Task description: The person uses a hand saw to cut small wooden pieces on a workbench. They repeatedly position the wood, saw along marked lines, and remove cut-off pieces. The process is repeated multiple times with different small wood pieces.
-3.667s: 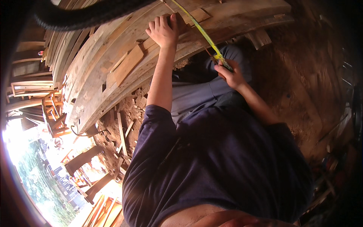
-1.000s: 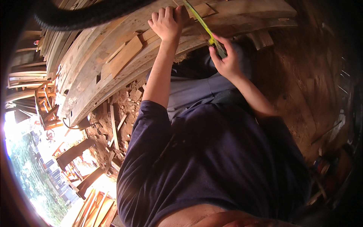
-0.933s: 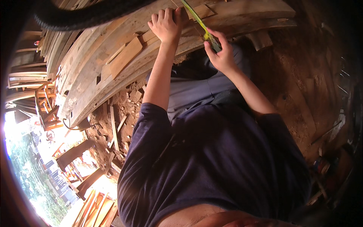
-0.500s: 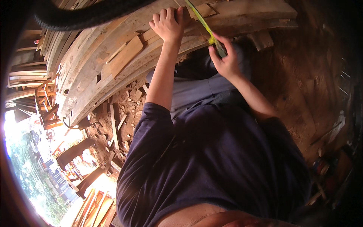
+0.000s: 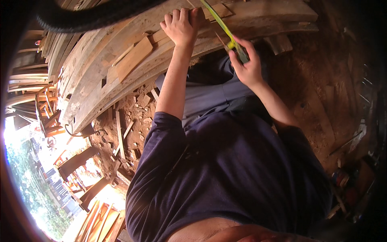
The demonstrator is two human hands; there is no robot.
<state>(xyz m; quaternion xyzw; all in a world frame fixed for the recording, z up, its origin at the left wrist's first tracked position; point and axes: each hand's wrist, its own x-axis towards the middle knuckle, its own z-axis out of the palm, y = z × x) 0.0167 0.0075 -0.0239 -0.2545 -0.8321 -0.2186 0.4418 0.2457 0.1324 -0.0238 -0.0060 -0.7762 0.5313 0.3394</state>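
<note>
My right hand (image 5: pixel 249 64) is wrapped round the dark handle of a saw that looks like a hacksaw. The saw's yellow-green frame (image 5: pixel 218 19) slants up and left over the wooden workbench (image 5: pixel 258 16), and a thin blade shows beside it. To the left, my left hand (image 5: pixel 180 27) presses down with curled fingers on a small dark piece of wood (image 5: pixel 200 18) on the bench. Where the blade meets the wood is hard to make out. A flat wooden board (image 5: pixel 136 59) lies on the bench left of my left forearm.
Wood offcuts (image 5: pixel 143 100) litter the earth floor below the bench. Stacked planks (image 5: pixel 28 77) and a wooden chair frame (image 5: pixel 49 111) stand at the far left. A thick black curved thing (image 5: pixel 92 20) crosses the top. My legs (image 5: pixel 209 97) are against the bench.
My right hand has drawn the saw slightly back, toward me and to the right, so more of the thin blade shows. My left hand has stayed almost in place.
</note>
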